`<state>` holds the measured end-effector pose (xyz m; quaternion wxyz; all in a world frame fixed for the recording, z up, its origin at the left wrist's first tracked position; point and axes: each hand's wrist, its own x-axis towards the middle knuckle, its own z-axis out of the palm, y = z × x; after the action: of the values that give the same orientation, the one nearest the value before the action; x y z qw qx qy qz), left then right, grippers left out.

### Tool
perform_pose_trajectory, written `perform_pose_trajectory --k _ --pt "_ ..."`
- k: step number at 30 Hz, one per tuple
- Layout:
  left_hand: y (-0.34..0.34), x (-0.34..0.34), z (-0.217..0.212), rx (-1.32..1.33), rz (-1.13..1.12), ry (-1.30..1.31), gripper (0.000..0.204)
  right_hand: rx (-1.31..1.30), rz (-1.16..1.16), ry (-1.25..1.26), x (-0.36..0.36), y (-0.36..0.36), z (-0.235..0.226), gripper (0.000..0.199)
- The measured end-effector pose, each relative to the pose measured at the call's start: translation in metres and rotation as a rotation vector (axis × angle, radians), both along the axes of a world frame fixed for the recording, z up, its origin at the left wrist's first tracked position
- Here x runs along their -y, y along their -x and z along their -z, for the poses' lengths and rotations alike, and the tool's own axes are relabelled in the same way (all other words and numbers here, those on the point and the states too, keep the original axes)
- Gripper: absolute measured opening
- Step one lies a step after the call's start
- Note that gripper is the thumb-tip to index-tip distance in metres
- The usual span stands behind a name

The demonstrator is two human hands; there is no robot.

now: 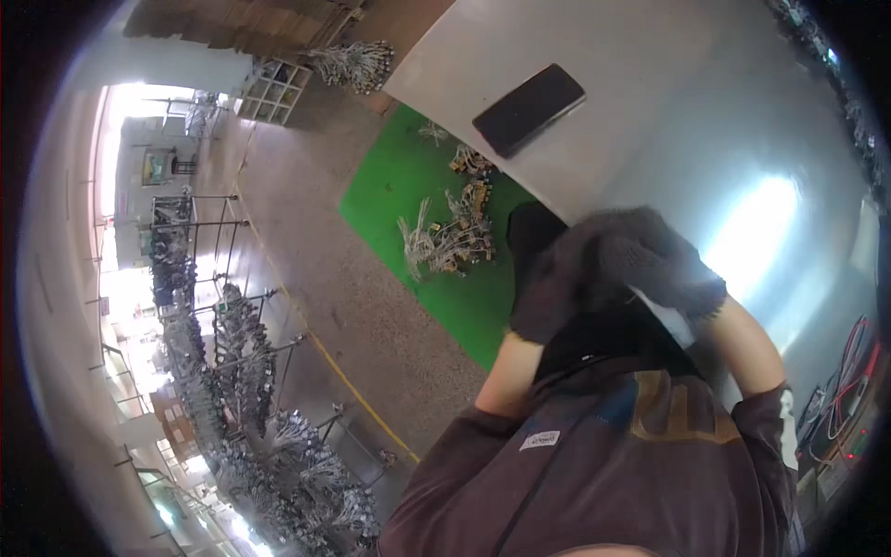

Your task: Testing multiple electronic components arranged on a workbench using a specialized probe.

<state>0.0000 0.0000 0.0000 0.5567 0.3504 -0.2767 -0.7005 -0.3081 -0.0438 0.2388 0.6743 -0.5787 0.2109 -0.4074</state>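
In the head view, our left hand (557, 288) and right hand (664, 265) appear pressed together by the smooth pale-grey tabletop (640, 111); we cannot tell whether they pinch anything. The dark knitted-fabric gloves (538, 311) on them should prove light, soft, stretchy, best held at the cuffs (711, 303).

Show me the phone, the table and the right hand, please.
Phone (529, 109), head view: its dark screen.
Table (691, 102), head view: its grey top.
Right hand (661, 265), head view: its dark glove.
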Motion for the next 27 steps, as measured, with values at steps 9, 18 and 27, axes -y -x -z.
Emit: perform_pose_trajectory --k 9,18,27 --pt "-0.227 0.043 0.093 0.751 -0.354 -0.447 0.038 -1.077 -0.185 1.042 0.107 -0.051 0.066 0.023" --pt "-0.393 0.037 0.241 1.424 -0.185 -0.812 0.097 -0.656 -0.649 0.153 0.146 -0.093 0.109 0.019" --pt "-0.471 0.089 0.318 1.530 0.023 -0.729 0.092 -1.481 -0.322 -1.061 0.175 -0.138 0.082 0.049"
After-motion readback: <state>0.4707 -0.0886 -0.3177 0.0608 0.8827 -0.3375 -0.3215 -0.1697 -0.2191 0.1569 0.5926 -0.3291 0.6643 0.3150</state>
